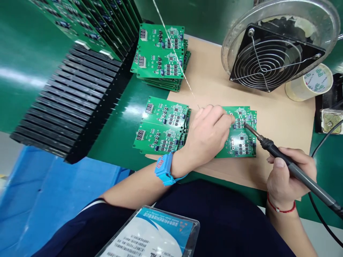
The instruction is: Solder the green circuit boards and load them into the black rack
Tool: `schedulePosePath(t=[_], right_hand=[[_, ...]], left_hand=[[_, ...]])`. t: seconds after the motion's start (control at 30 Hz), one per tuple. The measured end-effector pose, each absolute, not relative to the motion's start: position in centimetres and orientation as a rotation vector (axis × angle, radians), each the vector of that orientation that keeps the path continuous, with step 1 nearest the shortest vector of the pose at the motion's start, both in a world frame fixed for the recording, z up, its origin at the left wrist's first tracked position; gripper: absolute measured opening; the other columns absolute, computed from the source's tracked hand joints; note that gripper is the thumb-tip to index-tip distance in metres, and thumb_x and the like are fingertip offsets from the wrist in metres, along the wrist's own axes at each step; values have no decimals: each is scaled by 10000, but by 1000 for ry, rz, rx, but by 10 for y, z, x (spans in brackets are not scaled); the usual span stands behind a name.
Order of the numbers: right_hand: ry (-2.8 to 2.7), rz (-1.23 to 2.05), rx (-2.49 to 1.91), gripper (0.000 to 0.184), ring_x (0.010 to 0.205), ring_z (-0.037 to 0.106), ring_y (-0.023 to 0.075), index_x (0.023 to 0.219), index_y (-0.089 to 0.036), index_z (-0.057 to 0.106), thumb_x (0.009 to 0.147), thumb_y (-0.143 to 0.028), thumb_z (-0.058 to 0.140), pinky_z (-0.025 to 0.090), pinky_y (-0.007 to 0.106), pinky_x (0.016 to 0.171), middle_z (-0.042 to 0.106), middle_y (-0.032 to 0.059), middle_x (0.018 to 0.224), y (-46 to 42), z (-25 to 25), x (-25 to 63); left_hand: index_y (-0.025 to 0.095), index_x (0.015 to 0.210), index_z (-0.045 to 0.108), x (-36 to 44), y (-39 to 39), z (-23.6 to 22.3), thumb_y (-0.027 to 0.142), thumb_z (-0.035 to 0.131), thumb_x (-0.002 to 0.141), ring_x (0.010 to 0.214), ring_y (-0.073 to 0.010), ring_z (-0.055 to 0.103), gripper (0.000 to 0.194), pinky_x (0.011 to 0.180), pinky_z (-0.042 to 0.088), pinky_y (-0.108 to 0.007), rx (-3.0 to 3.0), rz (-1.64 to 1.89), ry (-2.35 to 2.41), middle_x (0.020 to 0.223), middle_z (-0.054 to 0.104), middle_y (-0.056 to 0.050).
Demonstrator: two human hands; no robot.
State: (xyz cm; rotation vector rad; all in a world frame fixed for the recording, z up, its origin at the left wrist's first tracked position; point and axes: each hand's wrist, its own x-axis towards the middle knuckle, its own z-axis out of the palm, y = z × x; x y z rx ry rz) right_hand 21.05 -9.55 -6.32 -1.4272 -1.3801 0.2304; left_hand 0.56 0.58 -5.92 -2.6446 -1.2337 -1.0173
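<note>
My right hand [291, 175] grips a soldering iron [294, 169] by its dark handle. The iron's tip touches or hovers just above the chips on a green circuit board [243, 141], lying on another board. Over that board's left part is my left hand [207, 134], its fingers curled together. A thin, pale solder wire [174, 50] comes down from above into this hand; its end is hidden by the fingers. A blue wrist strap [164, 169] is around my left wrist. Left of this hand lies a stack of similar boards [162, 125] with three-digit displays.
A taller board stack [160, 51] stands farther back. At the left, boards stand upright in a black slotted rack [66, 100]. A fan [264, 60] is at the back right, beside a tape roll [309, 82] and a soldering sponge [332, 119]. The iron's cable [321, 217] hangs at right.
</note>
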Motion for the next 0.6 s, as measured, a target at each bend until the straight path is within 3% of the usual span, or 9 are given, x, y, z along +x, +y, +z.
schedulePosePath(t=[0.27,0.6], right_hand=[[-1386,249,-1443,167,657,656,150,1031,-199,703,875,-261,715,524,315,607,689,9,846,-95,-63,210],[-1393,236,-1436,165,657,659,146,1030,-203,699,875,-258,711,523,307,598,689,6,841,-95,-63,209]], left_hand=[[173,941,653,6,5,-57,99,461,1015,770,-202,535,219,668,387,-338,-2610,-1003,-1193,817,625,-42],[175,1014,652,5,2,-60,143,434,1044,717,-153,583,222,603,439,-281,-2716,-995,-1259,864,632,-32]])
